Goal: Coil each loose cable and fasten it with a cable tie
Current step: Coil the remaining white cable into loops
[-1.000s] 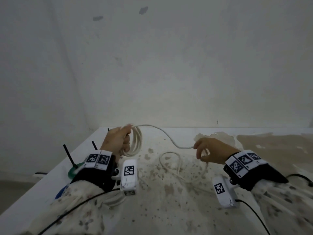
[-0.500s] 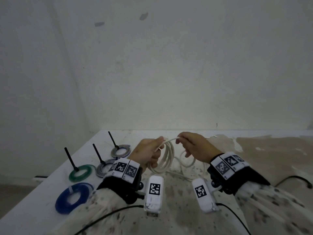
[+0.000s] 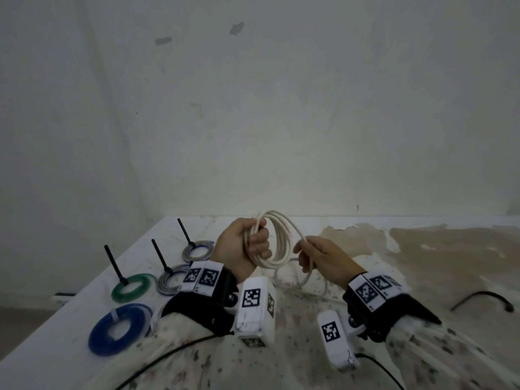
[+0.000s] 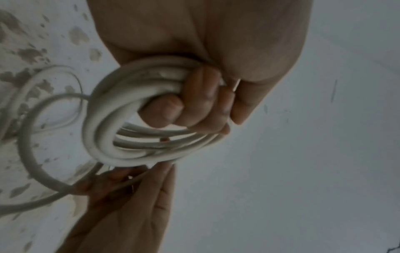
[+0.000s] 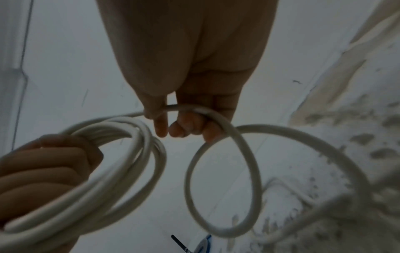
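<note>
Winding the white cable, part coiled and part loose on the table.

The left hand [image 3: 242, 246] is clenched round a bundle of loops of the cable [image 3: 278, 240], held up above the table [image 3: 422, 347] near the middle of the head view. At its 3 o'clock the right hand [image 3: 323, 260] pinches the free run between thumb and fingers [image 5: 190, 126]; from there the cable drops in slack loops to the stained tabletop. Four tied coils [image 3: 129, 287] lie at 9 o'clock, three with black ties [image 3: 114, 263] standing up, so this one is probably among the last. Risks, as I judge them: the stiff loops could spring out of the left fist if it eases to take another turn, and the slack on the table could kink or snag and pull the coil uneven. No loose tie is in view.
</note>
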